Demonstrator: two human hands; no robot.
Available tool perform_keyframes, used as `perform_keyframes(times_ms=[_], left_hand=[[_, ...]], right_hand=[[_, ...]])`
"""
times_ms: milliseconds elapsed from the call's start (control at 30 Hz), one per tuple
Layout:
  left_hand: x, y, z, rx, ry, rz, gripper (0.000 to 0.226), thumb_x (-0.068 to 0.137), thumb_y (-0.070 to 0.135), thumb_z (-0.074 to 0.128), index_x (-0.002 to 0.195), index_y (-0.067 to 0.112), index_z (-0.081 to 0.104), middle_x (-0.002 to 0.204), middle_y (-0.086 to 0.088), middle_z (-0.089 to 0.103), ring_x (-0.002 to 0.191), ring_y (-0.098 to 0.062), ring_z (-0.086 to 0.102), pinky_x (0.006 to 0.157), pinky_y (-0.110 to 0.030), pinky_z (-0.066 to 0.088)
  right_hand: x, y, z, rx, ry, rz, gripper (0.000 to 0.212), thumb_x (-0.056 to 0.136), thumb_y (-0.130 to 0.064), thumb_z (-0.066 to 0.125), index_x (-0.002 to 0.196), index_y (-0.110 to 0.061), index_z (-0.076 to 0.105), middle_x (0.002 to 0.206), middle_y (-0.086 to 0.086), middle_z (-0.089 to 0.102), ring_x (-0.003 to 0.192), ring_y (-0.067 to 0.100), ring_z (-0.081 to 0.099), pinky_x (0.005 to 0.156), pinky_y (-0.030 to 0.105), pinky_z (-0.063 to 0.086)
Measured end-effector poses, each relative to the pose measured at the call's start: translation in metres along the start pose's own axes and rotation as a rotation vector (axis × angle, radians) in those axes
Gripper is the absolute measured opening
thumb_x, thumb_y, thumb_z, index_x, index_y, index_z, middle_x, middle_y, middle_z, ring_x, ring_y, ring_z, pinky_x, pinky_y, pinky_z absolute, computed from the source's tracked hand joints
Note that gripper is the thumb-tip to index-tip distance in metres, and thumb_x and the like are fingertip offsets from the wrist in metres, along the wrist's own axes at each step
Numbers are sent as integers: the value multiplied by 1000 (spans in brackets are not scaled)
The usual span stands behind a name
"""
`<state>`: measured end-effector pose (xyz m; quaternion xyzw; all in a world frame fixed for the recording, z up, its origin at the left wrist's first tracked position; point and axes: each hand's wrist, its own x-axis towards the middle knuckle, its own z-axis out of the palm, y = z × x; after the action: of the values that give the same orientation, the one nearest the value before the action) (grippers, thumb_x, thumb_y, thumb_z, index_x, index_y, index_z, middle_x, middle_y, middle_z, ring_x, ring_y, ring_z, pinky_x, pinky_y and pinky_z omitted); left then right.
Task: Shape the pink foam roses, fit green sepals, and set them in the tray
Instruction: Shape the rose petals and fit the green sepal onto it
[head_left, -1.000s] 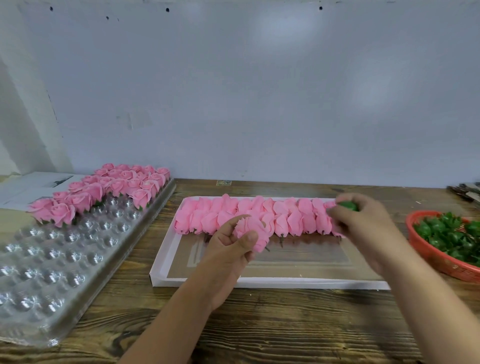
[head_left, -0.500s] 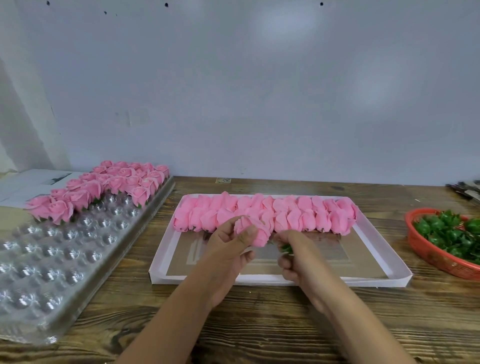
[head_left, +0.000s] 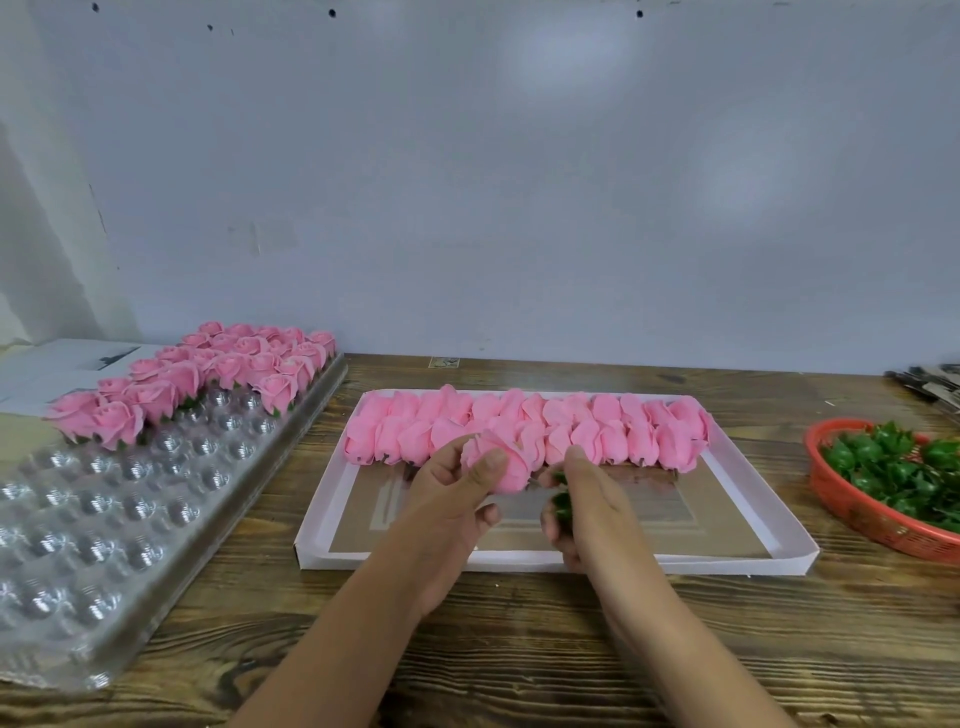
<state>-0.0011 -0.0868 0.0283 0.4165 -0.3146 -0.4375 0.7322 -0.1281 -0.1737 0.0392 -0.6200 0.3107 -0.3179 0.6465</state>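
Pale grey wall (head_left: 519, 182), dark wooden table (head_left: 519, 649), soft light

Two bare forearms come in from the bottom edge, each ending in a bare hand: the left hand (head_left: 451, 491) and the right hand (head_left: 587, 499). No sleeve shows above either wrist as far as the picture's edge. The nails are short and unpainted. Fingers and wrists show no rings, watch or gloves.

A blister tray (head_left: 104, 519) lies at the worktop's (head_left: 519, 649) left edge, a cardboard box lid (head_left: 545, 564) mid-worktop, a basket (head_left: 862, 514) at the right edge.
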Motion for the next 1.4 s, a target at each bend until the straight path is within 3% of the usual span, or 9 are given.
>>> perform_keyframes(times_ms=[233, 333, 467, 600, 733, 900, 1033, 1233, 1400], left_hand=[[0, -4, 2, 66, 5, 7, 53, 65, 42, 92, 106, 15, 72, 101, -9, 69, 85, -16, 59, 70, -26, 48], [0, -8, 5, 81, 0, 20, 63, 67, 40, 91, 113, 6, 66, 102, -16, 67, 87, -23, 58, 74, -30, 47], [-1, -11, 7, 92, 9, 31, 61, 63, 42, 93, 110, 11, 68, 105, -17, 70, 87, -19, 63, 82, -33, 48], [0, -13, 7, 86, 38, 63, 74, 63, 41, 93, 119, 3, 62, 106, -20, 70, 94, -27, 64, 94, -43, 48], [-1, -14, 9, 109, -45, 98, 48, 76, 33, 87, 111, 7, 68, 90, -26, 64, 71, -29, 66, 74, -37, 57], [-2, -14, 13, 89, -22, 96, 56, 77, 28, 86, 114, -5, 60, 71, -22, 59, 53, -30, 58, 56, -41, 57], [-3, -13, 15, 78, -20, 98, 51, 81, 24, 82, 114, -6, 58, 65, -21, 59, 51, -31, 57, 56, -45, 57], [-3, -12, 14, 77, -42, 88, 59, 78, 33, 85, 119, -1, 60, 66, -23, 60, 53, -32, 60, 59, -47, 57], [-3, -13, 14, 137, -19, 116, 52, 68, 40, 90, 106, 9, 73, 88, -23, 66, 74, -28, 65, 73, -34, 58]], right_hand=[[1, 0, 6, 59, -7, 68, 45, 104, -46, 28, 93, -15, 58, 56, -3, 53, 39, 5, 42, 36, 18, 27], [2, 2, 7, 51, 6, 49, 46, 104, -48, 26, 96, -17, 58, 53, -4, 54, 41, 7, 44, 37, 20, 30], [2, 4, 7, 30, 7, 36, 48, 104, -48, 24, 94, -16, 58, 52, -4, 53, 41, 7, 46, 37, 21, 32], [1, 4, 7, 2, -15, 32, 47, 104, -44, 23, 92, -15, 57, 51, -3, 52, 40, 7, 44, 37, 20, 33], [1, 6, 8, -6, -38, -14, 54, 105, -45, 19, 98, -7, 56, 54, 1, 52, 42, 10, 44, 38, 20, 33], [-3, 10, 11, -15, -45, -45, 54, 104, -50, 19, 94, -15, 59, 54, 0, 54, 43, 12, 45, 38, 21, 33], [-4, 8, 12, 11, -71, -19, 54, 104, -50, 19, 89, -16, 59, 53, 2, 52, 41, 13, 42, 37, 22, 31], [-3, 6, 8, 30, -135, -24, 58, 106, -47, 17, 97, -10, 61, 55, 5, 50, 41, 14, 39, 39, 24, 29], [-1, 12, 9, -28, -29, -84, 52, 97, -51, 24, 94, -13, 59, 62, -2, 54, 50, 8, 49, 42, 20, 38]])
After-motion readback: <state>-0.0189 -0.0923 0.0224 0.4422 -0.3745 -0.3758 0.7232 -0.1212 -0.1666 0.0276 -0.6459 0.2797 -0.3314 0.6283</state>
